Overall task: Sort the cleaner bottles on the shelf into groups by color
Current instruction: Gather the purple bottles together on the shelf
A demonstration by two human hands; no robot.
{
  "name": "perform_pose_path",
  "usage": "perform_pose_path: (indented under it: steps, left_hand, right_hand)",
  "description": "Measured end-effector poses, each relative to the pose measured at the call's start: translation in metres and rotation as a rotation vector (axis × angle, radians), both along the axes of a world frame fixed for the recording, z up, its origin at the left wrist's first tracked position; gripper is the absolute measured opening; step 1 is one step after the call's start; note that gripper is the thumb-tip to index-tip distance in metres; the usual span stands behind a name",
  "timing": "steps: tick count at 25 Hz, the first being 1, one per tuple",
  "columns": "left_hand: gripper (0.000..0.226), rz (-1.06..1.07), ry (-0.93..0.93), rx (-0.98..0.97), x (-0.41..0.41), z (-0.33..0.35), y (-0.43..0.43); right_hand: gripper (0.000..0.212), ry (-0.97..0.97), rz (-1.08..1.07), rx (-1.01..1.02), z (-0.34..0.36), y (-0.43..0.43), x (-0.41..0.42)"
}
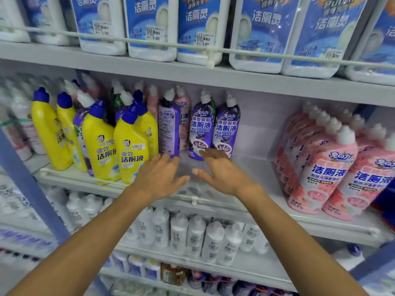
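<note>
On the middle shelf stand yellow bottles with blue caps at the left, purple bottles in the middle and pink bottles at the right. A purple bottle turned back-side out stands beside the yellow ones, with a pink bottle behind it. My left hand reaches with straight fingers to the base of that turned bottle. Just below the two front purple bottles is my right hand, its fingers spread. Neither hand holds anything.
A white wire rail runs along the shelf's front edge. Large blue-and-white bottles fill the shelf above. White bottles stand on the shelf below. A blue upright post is at the left. Bare shelf lies between the purple and pink groups.
</note>
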State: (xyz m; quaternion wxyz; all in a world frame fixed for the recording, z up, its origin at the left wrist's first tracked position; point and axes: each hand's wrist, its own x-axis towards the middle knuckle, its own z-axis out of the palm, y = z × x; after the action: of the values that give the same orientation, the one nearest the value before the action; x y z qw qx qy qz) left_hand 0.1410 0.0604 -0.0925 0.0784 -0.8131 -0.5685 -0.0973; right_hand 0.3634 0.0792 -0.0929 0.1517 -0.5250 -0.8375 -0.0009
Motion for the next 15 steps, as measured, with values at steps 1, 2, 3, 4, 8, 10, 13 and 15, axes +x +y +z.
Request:
perform_pose_path:
  steps: [1,2,3,4,8,10,13,15]
  left_hand:
    - [0.069,0.010,-0.031,0.008,-0.002,0.005,-0.001]
    - [0.064,0.023,-0.051,0.024,-0.005,0.010,-0.002]
    - [0.061,0.032,-0.060,0.047,-0.006,0.016,-0.004]
    - [0.059,0.040,-0.062,0.071,-0.007,0.022,-0.007]
    - [0.062,0.072,-0.030,0.204,-0.004,0.058,-0.019]
    - [0.066,0.112,0.006,0.287,-0.007,0.079,-0.024]
    - [0.068,0.215,0.014,0.388,-0.024,0.107,-0.026]
    - [0.065,0.308,-0.059,0.383,-0.038,0.114,-0.021]
  right_hand:
    - [0.076,0.005,0.015,-0.008,0.005,0.005,-0.005]
    - [0.076,0.014,0.032,-0.018,0.011,0.012,-0.010]
    - [0.075,0.032,0.055,-0.027,0.016,0.019,-0.015]
    - [0.073,0.058,0.078,-0.037,0.022,0.027,-0.021]
    - [0.059,0.130,0.109,-0.019,0.051,0.061,-0.043]
    - [0.048,0.143,0.119,0.024,0.060,0.086,-0.054]
    - [0.056,0.184,0.117,0.014,0.073,0.125,-0.070]
    - [0.058,0.236,0.061,0.010,0.079,0.143,-0.084]
